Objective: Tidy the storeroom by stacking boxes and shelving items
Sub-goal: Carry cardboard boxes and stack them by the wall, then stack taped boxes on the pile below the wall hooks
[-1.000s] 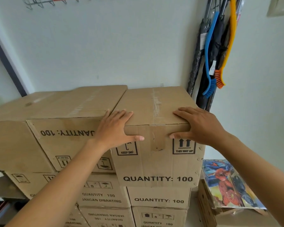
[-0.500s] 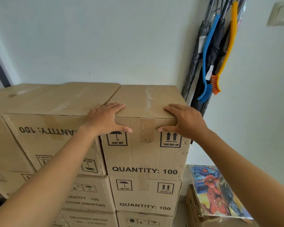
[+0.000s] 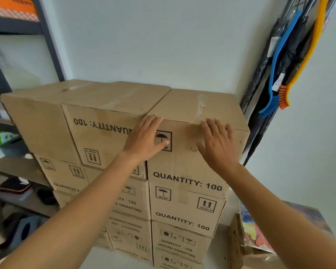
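Note:
A brown cardboard box marked "QUANTITY: 100" tops the right-hand stack against the white wall. My left hand lies flat with straight fingers on the upper left of its front face, over the umbrella mark. My right hand is spread, fingers straight, on or just in front of the upper right of the same face, by the tape strip. Beside it stands an upside-down box of the same kind atop the left stack. More boxes are stacked beneath both.
A dark metal shelf rack with assorted items stands at the left. Black umbrellas and blue and orange brushes hang in the right corner. A low open carton with a colourful printed pack sits on the floor at the right.
Both hands have left the top front edge of the right box and now lie flat with straight fingers against its front face. The view has pulled back and turned left, showing the shelf rack.

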`<state>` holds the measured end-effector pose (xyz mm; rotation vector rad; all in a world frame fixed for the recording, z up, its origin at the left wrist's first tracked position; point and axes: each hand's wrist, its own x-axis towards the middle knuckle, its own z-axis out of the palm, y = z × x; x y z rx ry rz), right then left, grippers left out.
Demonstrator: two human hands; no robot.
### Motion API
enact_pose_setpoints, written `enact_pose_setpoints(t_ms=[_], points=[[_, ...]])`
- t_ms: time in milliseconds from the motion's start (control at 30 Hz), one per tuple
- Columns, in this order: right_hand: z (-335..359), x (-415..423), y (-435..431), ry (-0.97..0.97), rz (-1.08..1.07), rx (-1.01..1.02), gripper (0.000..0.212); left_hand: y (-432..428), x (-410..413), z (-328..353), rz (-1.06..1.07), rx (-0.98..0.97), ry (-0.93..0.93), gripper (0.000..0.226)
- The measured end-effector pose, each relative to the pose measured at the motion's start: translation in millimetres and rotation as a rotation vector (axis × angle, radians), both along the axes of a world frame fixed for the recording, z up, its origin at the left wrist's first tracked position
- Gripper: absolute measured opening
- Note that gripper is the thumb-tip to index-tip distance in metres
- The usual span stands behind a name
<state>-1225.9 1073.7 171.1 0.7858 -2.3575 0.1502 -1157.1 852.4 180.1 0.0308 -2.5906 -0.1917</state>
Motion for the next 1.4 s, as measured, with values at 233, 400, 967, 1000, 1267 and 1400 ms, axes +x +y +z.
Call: enact_pose_setpoints(t_ms=[233, 400, 967, 1000, 1267, 1400], points=[[-19.6, 63.7, -64.0, -0.175, 0.234, -0.049, 0.052, -20.2, 85.9, -22.2, 0.123, 0.116, -0.128, 0.081], [-31.7, 134.4, -125.3, -0.291, 0.398, -0.095, 0.05, -59.7, 174.8, -39.6, 0.277, 0.182, -0.218, 0.08], [-109.8, 428.0, -285.5, -0.608, 0.61, 0.165, 0.057, -182.6, 522.3, -132.3, 0.694, 0.564, -0.3, 0.075], [-112.7, 443.3, -294.9, -0.619, 0.624, 0.175, 0.057, -189.1, 542.4, -136.6, 0.726, 0.573, -0.304, 0.074], [-146.8, 521.5, -373.5, -0.714, 0.74, 0.253, 0.058, -244.1, 651.5, -159.1, 0.903, 0.646, -0.287, 0.061], [-166.5, 535.8, -422.9, -0.756, 0.767, 0.274, 0.058, -279.1, 670.6, -172.3, 0.964, 0.686, -0.304, 0.07]])
